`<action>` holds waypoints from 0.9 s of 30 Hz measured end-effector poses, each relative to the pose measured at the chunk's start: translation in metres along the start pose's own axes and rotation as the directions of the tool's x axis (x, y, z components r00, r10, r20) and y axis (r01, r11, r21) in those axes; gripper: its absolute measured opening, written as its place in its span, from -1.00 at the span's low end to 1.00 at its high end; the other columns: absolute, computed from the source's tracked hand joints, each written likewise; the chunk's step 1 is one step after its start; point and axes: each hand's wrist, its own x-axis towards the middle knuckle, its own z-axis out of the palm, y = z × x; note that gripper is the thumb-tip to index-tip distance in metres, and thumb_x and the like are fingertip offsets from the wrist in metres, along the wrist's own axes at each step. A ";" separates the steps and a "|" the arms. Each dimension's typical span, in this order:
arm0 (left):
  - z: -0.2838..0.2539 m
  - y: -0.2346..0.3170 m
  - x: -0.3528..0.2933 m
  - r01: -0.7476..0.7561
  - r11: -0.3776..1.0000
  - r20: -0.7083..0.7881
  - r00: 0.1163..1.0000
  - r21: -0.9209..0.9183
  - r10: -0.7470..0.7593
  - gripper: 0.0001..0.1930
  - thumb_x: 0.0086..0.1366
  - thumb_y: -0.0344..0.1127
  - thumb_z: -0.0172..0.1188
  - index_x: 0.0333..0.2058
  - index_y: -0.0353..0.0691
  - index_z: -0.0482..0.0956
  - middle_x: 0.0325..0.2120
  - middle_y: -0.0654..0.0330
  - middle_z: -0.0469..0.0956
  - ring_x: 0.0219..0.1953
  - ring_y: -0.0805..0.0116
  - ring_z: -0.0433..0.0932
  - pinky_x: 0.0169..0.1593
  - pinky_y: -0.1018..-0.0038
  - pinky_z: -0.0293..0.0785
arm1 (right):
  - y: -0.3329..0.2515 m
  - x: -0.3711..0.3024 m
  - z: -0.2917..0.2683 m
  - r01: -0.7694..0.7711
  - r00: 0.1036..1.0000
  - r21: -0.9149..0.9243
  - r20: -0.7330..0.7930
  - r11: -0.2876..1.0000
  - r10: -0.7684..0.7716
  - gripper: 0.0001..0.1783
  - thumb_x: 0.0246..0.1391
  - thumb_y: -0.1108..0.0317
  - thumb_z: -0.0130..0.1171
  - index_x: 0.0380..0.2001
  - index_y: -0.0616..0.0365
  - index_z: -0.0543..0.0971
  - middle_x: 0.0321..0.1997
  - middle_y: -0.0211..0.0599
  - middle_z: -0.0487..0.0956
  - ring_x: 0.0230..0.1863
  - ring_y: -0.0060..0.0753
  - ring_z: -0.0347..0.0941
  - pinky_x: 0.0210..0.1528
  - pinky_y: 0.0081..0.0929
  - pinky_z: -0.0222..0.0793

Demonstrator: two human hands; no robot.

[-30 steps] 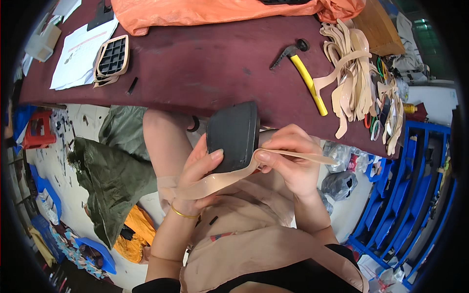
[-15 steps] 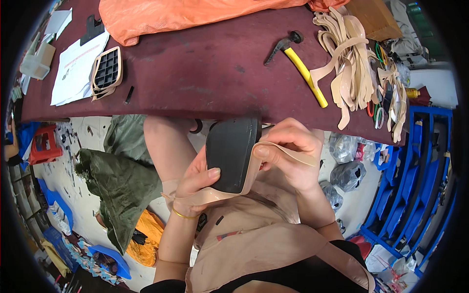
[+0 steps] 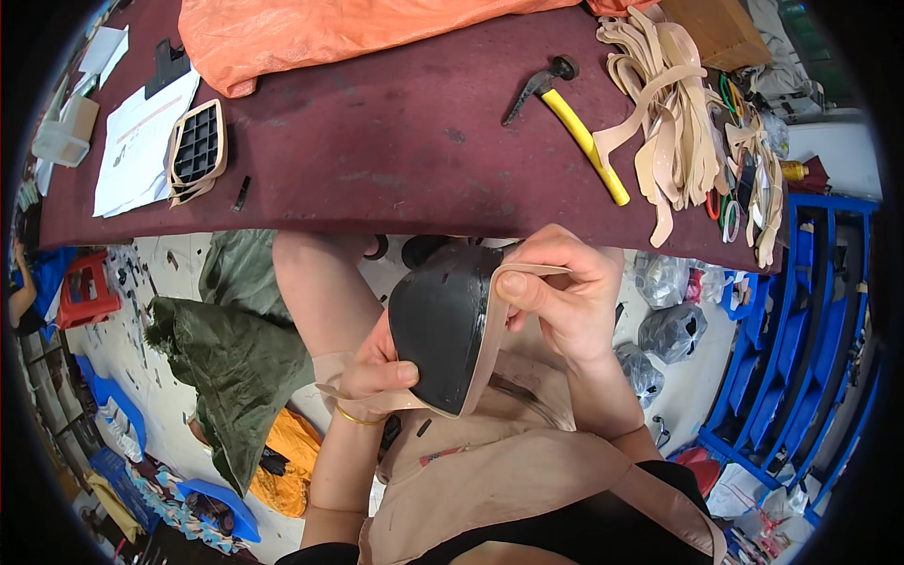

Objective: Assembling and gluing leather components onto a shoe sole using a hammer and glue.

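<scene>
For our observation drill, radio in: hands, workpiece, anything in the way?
Left hand gripping black sole-shaped piece. Right hand pinching beige strip along its edge. No obstruction seen.

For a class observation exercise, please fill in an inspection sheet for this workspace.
Surface: maroon-covered table, smudged.
Things in hand: black sole-like piece; beige strip along its right edge.
Clutter: yellow-handled claw hammer beside bundled strips; papers at left.
Hands: left hand grips the piece, thumb on its face; right hand pinches the strip.
Cables: none identifiable.
Surroundings: red plastic stool at left; blue rack, plastic bags at right.
</scene>
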 end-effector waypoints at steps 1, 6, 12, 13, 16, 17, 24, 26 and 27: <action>-0.002 0.000 -0.002 0.002 1.000 0.010 1.000 0.012 -0.002 -0.20 0.00 -0.43 0.25 0.21 -0.35 0.05 0.09 0.01 0.33 0.11 0.21 0.39 0.18 0.30 0.29 | 0.000 0.001 0.000 -0.006 1.000 0.037 0.009 0.999 0.006 -0.88 -0.03 0.52 0.27 -0.36 0.28 0.61 -0.37 -0.29 0.52 -0.49 -0.56 0.50 -0.64 -0.72 0.45; -0.006 0.001 -0.009 0.021 0.999 0.090 0.996 0.031 -0.023 -0.23 -0.02 -0.50 0.26 0.18 -0.40 0.12 0.00 0.03 0.43 0.04 0.28 0.44 0.13 0.36 0.31 | 0.002 0.002 -0.001 -0.139 0.990 0.246 0.046 0.959 0.131 -0.89 -0.02 0.53 0.25 -0.35 0.28 0.60 -0.38 -0.29 0.52 -0.52 -0.57 0.49 -0.68 -0.70 0.44; -0.009 0.013 -0.010 -0.005 0.987 0.203 0.979 0.159 -0.028 -0.31 0.00 -0.58 0.25 0.15 -0.43 0.19 -0.08 0.09 0.49 -0.04 0.34 0.47 0.07 0.43 0.32 | 0.011 0.003 -0.008 -0.277 0.959 0.373 0.162 0.886 0.232 -0.89 0.04 0.46 0.22 -0.33 0.23 0.58 -0.43 -0.33 0.51 -0.55 -0.60 0.44 -0.70 -0.67 0.31; -0.006 0.015 -0.011 0.015 0.978 0.169 0.984 0.210 -0.051 -0.32 0.02 -0.58 0.26 0.14 -0.44 0.21 -0.11 0.12 0.50 -0.07 0.36 0.47 0.05 0.44 0.32 | 0.016 0.005 -0.005 -0.360 0.933 0.386 0.137 0.849 0.333 -0.87 0.08 0.41 0.19 -0.29 0.22 0.56 -0.46 -0.37 0.49 -0.54 -0.60 0.43 -0.67 -0.65 0.29; 0.023 0.034 -0.011 0.094 0.724 0.184 0.937 0.684 -0.295 -0.28 0.04 -0.57 0.29 0.18 -0.43 0.18 -0.14 0.18 0.50 -0.15 0.40 0.45 0.01 0.48 0.31 | 0.052 0.017 -0.017 -0.551 0.828 0.567 0.283 0.612 0.483 -0.65 0.19 0.23 0.09 -0.01 0.12 0.35 -0.43 -0.41 0.42 -0.46 -0.53 0.40 -0.49 -0.59 0.33; 0.035 0.035 -0.007 0.092 0.722 0.185 0.937 0.685 -0.295 -0.28 0.04 -0.57 0.29 0.18 -0.43 0.18 -0.14 0.18 0.50 -0.15 0.40 0.45 0.01 0.48 0.31 | 0.062 0.016 -0.017 -0.520 0.843 0.673 0.303 0.526 0.445 -0.59 0.19 0.21 0.08 0.05 0.09 0.30 -0.42 -0.40 0.40 -0.43 -0.50 0.41 -0.43 -0.55 0.37; 0.071 0.018 0.030 -0.301 0.518 0.037 0.888 0.801 0.459 -0.12 0.06 -0.49 0.30 0.31 -0.13 -0.02 -0.03 0.13 0.25 -0.14 0.32 0.42 -0.05 0.54 0.33 | 0.004 0.011 0.018 0.037 0.991 0.216 0.121 0.976 -0.064 0.00 -0.05 0.38 0.33 0.33 0.08 -0.10 0.22 -0.24 0.25 0.20 -0.33 0.25 0.21 -0.30 0.22; 0.085 0.038 0.037 -0.197 0.979 -0.450 0.871 0.044 0.195 -0.01 -0.01 -0.27 0.41 0.30 -0.06 -0.08 0.07 0.12 0.18 0.11 0.27 0.24 0.14 0.30 0.28 | 0.000 0.016 0.021 -0.005 0.995 0.320 0.100 0.947 -0.029 -0.04 -0.03 0.37 0.32 0.32 0.09 -0.07 0.22 -0.24 0.27 0.19 -0.34 0.26 0.20 -0.30 0.24; 0.068 0.029 0.037 -0.203 0.978 -0.450 0.870 0.048 0.202 -0.01 -0.01 -0.27 0.41 0.30 -0.06 -0.08 0.07 0.12 0.18 0.11 0.27 0.24 0.14 0.30 0.28 | -0.001 0.018 0.023 -0.044 0.996 0.419 0.084 0.907 0.010 -0.07 -0.01 0.36 0.30 0.31 0.10 -0.04 0.21 -0.25 0.28 0.17 -0.35 0.28 0.19 -0.30 0.26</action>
